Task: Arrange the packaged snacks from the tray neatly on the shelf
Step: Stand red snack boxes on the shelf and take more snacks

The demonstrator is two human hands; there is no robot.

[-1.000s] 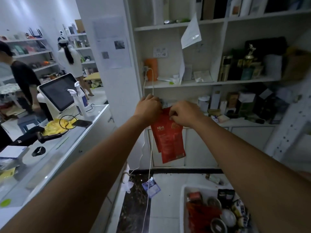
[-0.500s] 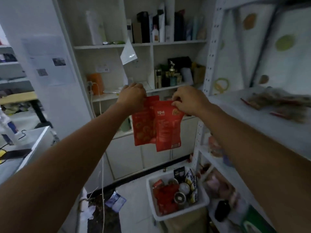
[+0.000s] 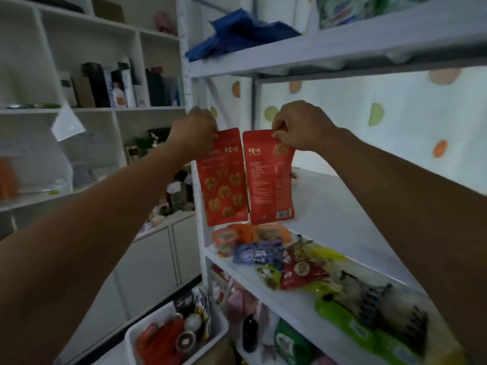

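Note:
Two flat red snack pouches hang side by side in front of the white metal shelf (image 3: 326,206). My left hand (image 3: 193,130) pinches the top edge of the left red pouch (image 3: 224,185), which shows round nut pictures. My right hand (image 3: 297,125) pinches the top of the right red pouch (image 3: 271,185), which shows its printed back. Both pouches hang just above the shelf's left front corner, over a row of mixed snack packets (image 3: 287,262). The white tray (image 3: 218,330) with red packets and small tins stands low on the floor below.
The shelf board behind the packets is bare toward the back. Blue packets (image 3: 237,35) lie on the upper shelf. Green bags (image 3: 355,327) lie at the shelf's right front. A white wall unit (image 3: 113,109) with bottles and boxes stands to the left.
The view swung right and up, from the wall unit to the metal shelf. The two pouches, overlapping before, have been pulled apart, one in each hand, and now hang over the shelf.

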